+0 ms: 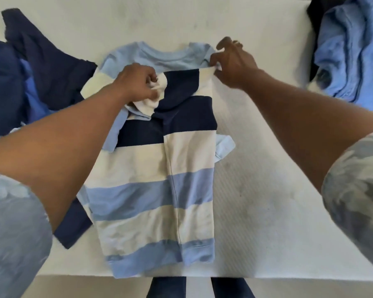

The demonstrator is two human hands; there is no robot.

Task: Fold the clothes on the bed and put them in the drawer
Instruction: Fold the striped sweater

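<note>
White bedding covers the bed [256, 190], and a striped shirt [159, 190] lies flat on it, its long axis running from the collar at the far end to the hem at the near edge. The left hand [136, 81] pinches a bunched white fold near the chest, left of the centre line. The right hand [233, 61] pinches the far right shoulder corner. Both sit at the collar end, so the next fold likely works from there, with the left side still loose. Dark blue clothes [41, 61] lie to the left; a light blue pile [349, 50] waits far right. No drawer is visible.
</note>
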